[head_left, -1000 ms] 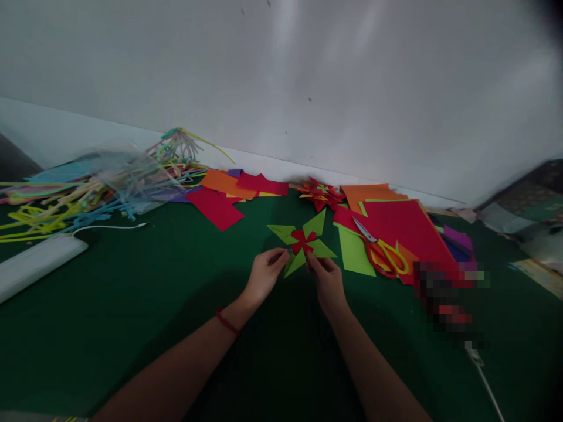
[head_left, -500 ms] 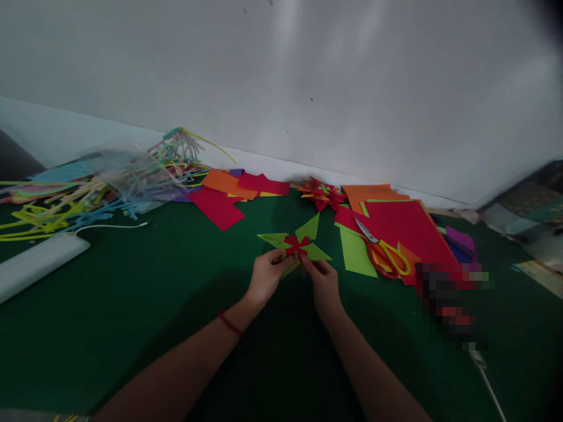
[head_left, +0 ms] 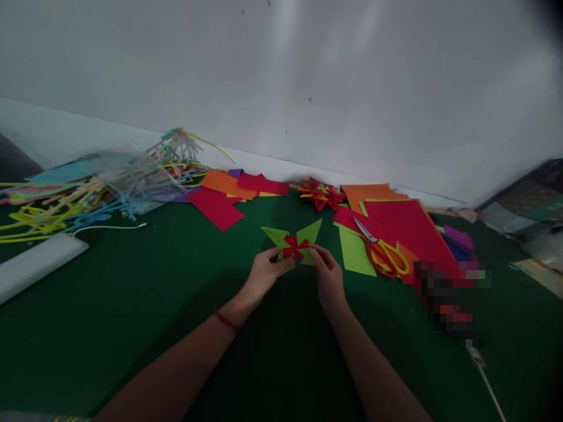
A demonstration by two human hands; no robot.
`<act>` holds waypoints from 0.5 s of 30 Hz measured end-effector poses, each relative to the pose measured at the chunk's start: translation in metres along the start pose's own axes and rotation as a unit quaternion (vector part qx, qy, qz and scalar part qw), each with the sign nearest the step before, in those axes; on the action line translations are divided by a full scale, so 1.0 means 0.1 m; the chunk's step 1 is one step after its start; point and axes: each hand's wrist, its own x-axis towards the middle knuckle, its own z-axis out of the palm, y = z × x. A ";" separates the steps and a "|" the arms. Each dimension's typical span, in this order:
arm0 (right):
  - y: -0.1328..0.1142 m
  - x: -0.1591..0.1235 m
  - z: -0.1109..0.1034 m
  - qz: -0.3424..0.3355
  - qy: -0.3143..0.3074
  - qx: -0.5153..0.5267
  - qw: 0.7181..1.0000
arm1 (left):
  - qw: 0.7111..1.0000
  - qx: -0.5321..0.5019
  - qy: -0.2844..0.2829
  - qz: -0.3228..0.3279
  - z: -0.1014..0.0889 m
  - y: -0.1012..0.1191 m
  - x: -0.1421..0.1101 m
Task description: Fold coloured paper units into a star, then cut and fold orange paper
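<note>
Left hand (head_left: 267,271) at eight o'clock of the paper flower (head_left: 293,245), right hand (head_left: 328,271) at four, both pinching it over the green counter (head_left: 153,293): pointed lime petals (head_left: 310,232), red cross-shaped centre (head_left: 294,251), lower tips hidden behind the hands. Layered red-and-orange flower (head_left: 322,195) at one, loop-handled scissors (head_left: 380,248) at three, tangled strips (head_left: 83,194) under filmy clear plastic (head_left: 129,167) at ten.

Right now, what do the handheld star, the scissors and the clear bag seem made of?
Star: probably matte paper or thin card, by its crisp points.
Scissors: shiny grey blades, apparently metal; red and yellow handles, probably plastic, evenly coloured.
Clear bag: likely thin, glossy plastic film, being see-through and crumpled.
</note>
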 end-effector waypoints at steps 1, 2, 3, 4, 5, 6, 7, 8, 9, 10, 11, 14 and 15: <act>-0.04 0.02 -0.05 0.011 0.002 -0.012 1.000 | 1.000 0.026 -0.015 -0.003 -0.02 0.01 0.00; -0.08 0.03 -0.09 0.025 -0.013 -0.034 0.999 | 0.998 0.055 -0.028 -0.001 -0.03 0.03 0.01; -0.11 0.05 -0.14 0.033 -0.041 -0.066 0.996 | 0.996 0.086 -0.039 0.002 -0.04 0.03 0.01; -0.15 0.05 -0.17 0.034 -0.065 -0.099 0.992 | 0.992 0.115 -0.046 0.008 -0.06 0.03 0.01; -0.17 0.06 -0.19 0.027 -0.087 -0.125 0.988 | 0.989 0.140 -0.049 0.014 -0.07 0.03 0.02; -0.19 0.06 -0.20 0.010 -0.101 -0.145 0.984 | 0.986 0.158 -0.051 0.018 -0.08 0.02 0.02; -0.20 0.06 -0.20 -0.006 -0.112 -0.157 0.981 | 0.984 0.167 -0.053 0.022 -0.08 0.01 0.03; -0.20 0.06 -0.19 -0.018 -0.119 -0.164 0.979 | 0.984 0.167 -0.055 0.025 -0.09 -0.01 0.03; -0.19 0.05 -0.18 -0.023 -0.122 -0.168 0.978 | 0.984 0.165 -0.059 0.029 -0.09 -0.03 0.04; -0.19 0.05 -0.16 -0.020 -0.123 -0.171 0.977 | 0.984 0.162 -0.059 0.031 -0.09 -0.04 0.04; -0.18 0.04 -0.14 -0.015 -0.121 -0.173 0.977 | 0.986 0.156 -0.053 0.032 -0.09 -0.05 0.05; -0.15 0.02 -0.11 -0.016 -0.108 -0.171 0.979 | 0.994 0.109 -0.018 0.015 -0.06 -0.07 0.06; -0.14 0.02 -0.10 -0.022 -0.107 -0.168 0.980 | 0.996 0.085 -0.010 0.004 -0.05 -0.06 0.05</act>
